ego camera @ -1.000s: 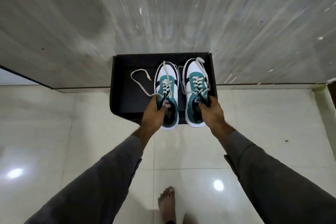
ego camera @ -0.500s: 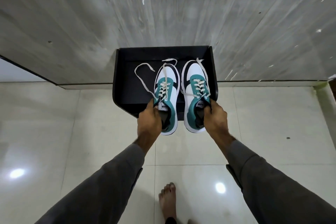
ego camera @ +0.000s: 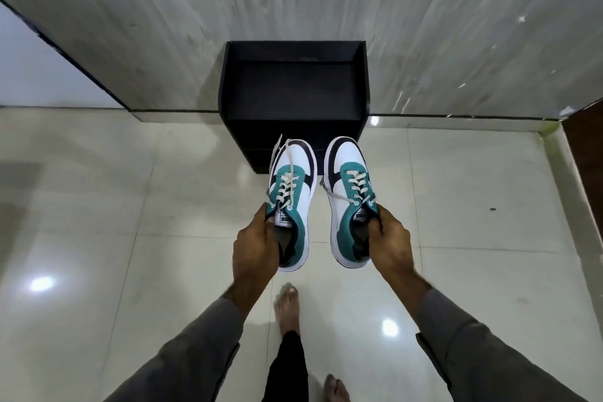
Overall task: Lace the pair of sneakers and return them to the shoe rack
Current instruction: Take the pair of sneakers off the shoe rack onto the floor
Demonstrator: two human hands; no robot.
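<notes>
I hold one sneaker in each hand, in the air in front of the black shoe rack (ego camera: pixel 293 91). My left hand (ego camera: pixel 256 246) grips the left sneaker (ego camera: pixel 295 186) at the collar; my right hand (ego camera: pixel 390 240) pinches the right sneaker (ego camera: pixel 347 186) likewise. Both look light, with stiff soles and soft uppers. The collar is the sound hold. Loose lace ends (ego camera: pixel 277 153) hang free and may snag.

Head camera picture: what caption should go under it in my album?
Left hand and right hand each hold a teal-and-white sneaker in front of the black shoe rack.
</notes>
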